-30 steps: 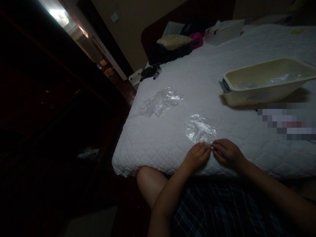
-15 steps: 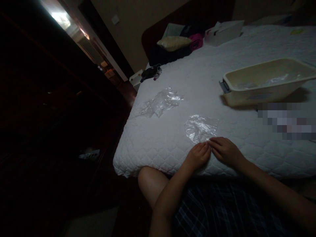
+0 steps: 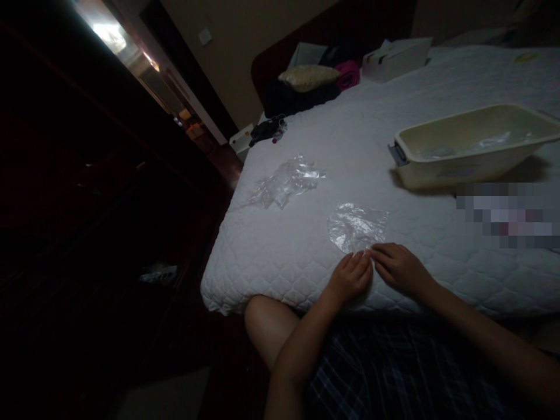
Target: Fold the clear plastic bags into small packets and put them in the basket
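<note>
A clear plastic bag lies spread on the white quilted bed cover, close to its front edge. My left hand and my right hand meet at the bag's near edge, fingertips almost touching. Both hands are closed, pinching the plastic there; the exact grip is small and dim. Farther off to the left, more crumpled clear plastic bags rest on the cover.
A cream plastic bin with a grey handle stands at the right, with clear plastic inside. At the back are a white box, a tan pillow and a magenta roll. Dark small items lie at the far left bed edge.
My left hand's fingers have shifted slightly along the bag's near edge. My right hand, the bag and everything else look the same.
</note>
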Demonstrator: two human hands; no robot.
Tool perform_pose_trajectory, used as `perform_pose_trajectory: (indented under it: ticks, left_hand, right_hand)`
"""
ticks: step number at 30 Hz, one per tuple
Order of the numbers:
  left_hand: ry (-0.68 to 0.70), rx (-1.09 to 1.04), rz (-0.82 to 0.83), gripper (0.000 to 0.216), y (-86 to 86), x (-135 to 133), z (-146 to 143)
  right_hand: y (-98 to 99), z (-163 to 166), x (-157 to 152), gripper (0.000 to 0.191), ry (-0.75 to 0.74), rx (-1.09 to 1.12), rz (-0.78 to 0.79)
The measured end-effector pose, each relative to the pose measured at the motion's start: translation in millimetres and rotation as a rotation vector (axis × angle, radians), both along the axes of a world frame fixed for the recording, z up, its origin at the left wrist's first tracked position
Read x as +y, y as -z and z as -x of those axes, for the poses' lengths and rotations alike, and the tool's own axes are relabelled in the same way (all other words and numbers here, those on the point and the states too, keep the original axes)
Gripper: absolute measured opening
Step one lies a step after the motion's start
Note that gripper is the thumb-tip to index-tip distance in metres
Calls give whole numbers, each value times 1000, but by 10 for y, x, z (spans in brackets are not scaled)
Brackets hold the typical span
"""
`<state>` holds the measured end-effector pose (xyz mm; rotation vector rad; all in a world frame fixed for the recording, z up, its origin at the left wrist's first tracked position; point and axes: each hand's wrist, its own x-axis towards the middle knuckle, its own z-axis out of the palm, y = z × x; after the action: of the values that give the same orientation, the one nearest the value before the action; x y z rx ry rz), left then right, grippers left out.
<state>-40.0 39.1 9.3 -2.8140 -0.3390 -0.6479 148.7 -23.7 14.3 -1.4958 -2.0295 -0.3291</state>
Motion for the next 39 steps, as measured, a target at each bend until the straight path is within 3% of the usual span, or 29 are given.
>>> perform_pose_trajectory:
  ticks: [4, 9, 17, 24, 31, 39]
  left_hand:
    - [-70, -57, -56, 26, -21, 73, 48]
    - [-130, -70, 7, 26, -52, 161, 114]
    - [-138, -15, 112, 29, -84, 147, 110]
    - [-141, 5, 116, 33, -111, 132, 119]
    - [-104, -69, 247, 37, -150, 159, 149]
    - [-159, -157, 224, 27, -143, 197, 190]
  right_hand:
    - [-17, 4, -10, 30, 1, 8, -5]
    - [-5, 8, -13, 31, -14, 39, -11]
    - [-2, 6, -4, 29, 9, 55, -48]
    - [-40, 4, -44, 23, -66, 7, -79]
    - [-58, 13, -41, 23, -37, 42, -26]
    - [-70, 11, -38, 21, -40, 49, -44]
